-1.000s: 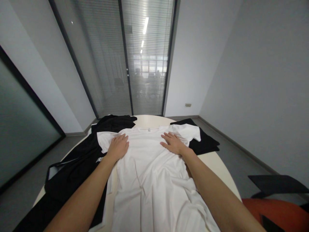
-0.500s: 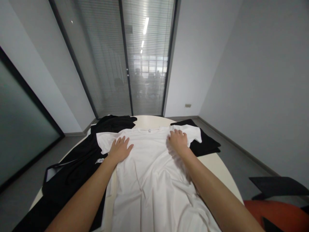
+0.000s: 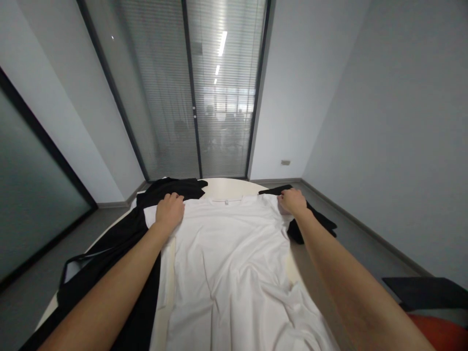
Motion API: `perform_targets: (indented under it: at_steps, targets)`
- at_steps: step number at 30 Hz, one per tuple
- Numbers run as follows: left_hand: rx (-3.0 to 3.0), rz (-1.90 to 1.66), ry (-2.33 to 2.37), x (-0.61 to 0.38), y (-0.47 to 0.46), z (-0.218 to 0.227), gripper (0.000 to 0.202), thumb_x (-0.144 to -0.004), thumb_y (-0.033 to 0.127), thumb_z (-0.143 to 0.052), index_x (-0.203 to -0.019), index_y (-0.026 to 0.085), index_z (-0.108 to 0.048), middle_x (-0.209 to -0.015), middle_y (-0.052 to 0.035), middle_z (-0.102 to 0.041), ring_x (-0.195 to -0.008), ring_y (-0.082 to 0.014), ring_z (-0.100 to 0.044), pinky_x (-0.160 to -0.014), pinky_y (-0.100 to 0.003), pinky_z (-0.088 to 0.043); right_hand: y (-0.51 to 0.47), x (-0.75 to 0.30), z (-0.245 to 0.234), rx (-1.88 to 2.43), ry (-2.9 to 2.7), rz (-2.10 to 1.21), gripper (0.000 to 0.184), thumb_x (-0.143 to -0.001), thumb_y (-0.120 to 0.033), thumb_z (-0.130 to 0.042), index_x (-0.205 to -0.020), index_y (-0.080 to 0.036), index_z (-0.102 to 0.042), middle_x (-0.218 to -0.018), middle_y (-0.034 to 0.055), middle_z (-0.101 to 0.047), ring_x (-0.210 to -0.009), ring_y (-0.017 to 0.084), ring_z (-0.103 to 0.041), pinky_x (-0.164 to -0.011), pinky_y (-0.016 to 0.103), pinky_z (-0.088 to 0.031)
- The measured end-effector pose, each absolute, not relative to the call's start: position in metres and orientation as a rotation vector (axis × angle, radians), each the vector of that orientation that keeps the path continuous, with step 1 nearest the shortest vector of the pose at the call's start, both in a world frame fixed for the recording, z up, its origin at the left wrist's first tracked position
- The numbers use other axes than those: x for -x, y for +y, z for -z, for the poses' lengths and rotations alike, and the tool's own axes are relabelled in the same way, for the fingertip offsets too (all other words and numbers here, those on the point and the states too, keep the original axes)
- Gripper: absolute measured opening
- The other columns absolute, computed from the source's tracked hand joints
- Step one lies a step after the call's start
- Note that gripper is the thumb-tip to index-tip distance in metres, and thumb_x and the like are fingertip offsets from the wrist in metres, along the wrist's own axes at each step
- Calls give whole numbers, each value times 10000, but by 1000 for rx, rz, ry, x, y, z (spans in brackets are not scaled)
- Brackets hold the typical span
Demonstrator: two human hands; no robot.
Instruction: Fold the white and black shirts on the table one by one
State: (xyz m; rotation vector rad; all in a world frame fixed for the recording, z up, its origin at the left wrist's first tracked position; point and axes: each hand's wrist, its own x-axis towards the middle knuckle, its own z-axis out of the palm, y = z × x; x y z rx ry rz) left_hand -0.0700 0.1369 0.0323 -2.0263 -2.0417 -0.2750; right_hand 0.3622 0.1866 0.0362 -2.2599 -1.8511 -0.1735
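Note:
A white T-shirt (image 3: 226, 239) lies spread out, neckline at the far side, with wrinkles through its lower half. At its left shoulder, by the sleeve, my left hand (image 3: 170, 210) is closed on the fabric with the fingers curled. My right hand (image 3: 293, 201) grips the shirt near the right sleeve, hiding most of that sleeve. Black garments (image 3: 120, 253) lie along the left, partly under the shirt's left sleeve and my left forearm. Behind my right hand is a folded black garment (image 3: 317, 219).
The pale round table (image 3: 226, 187) shows its far edge beyond the neckline. A chair with a black armrest (image 3: 426, 291) and red seat (image 3: 438, 331) stands at the lower right. Beyond the table are a glass partition with blinds (image 3: 223, 131) and grey walls.
Both hands have moved outward from the shirt's upper chest to its shoulders. Their fingers, spread flat before, are now curled on the cloth. The shirt's right sleeve is bunched at my right hand.

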Motion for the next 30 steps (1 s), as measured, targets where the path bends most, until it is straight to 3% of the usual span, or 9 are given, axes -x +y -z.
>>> perform_targets:
  at_steps: [6,11,15,20,26,30]
  targets:
    - [2039,128,-2126,65,148,-26,362,-953,156,-348,-1119,135,-670,-1130,-186,-675,-985,-319,-687,-831,-412,-514,204,-354,-47,2421,-1697,11,358,-852,-216,-609,-1157,-64,-716,-1177,291,-661,-1137,359,-646,-923,450,-514]
    - [2009,138,-2156,70,151,-30,367,-943,101,-326,-1185,98,-602,-1010,-215,-712,-941,-320,-708,-814,-398,-513,213,-353,-49,2460,-1612,-51,378,-841,-274,-663,-1150,-62,-714,-1077,305,-689,-1080,358,-683,-910,456,-523]
    - [1968,197,-2159,75,161,-44,336,-985,185,-315,-1187,109,-572,-1000,-210,-717,-925,-318,-711,-801,-394,-518,217,-350,-52,2440,-1546,-31,383,-908,-293,-577,-1184,-48,-679,-1122,317,-669,-1092,358,-678,-889,444,-539]
    - [1945,248,-2171,81,178,-58,297,-994,277,-355,-1143,148,-578,-987,-183,-725,-913,-328,-713,-776,-398,-525,223,-351,-57,2399,-1502,-3,369,-980,-334,-455,-1200,-105,-644,-1173,257,-670,-1119,339,-666,-887,442,-542]
    - [1896,313,-2138,85,200,-69,286,-996,291,-360,-1124,166,-584,-986,-174,-724,-949,-317,-697,-762,-376,-515,238,-360,-54,2281,-1547,109,374,-1012,-360,-382,-1210,-130,-600,-1150,227,-683,-1099,338,-665,-884,431,-519]
    - [1862,397,-2165,87,212,-62,297,-1003,263,-332,-1148,167,-573,-1001,-161,-725,-960,-301,-692,-764,-360,-509,244,-363,-39,2206,-1775,49,398,-1024,-321,-355,-1325,-111,-507,-1204,224,-667,-1121,303,-649,-915,381,-482]
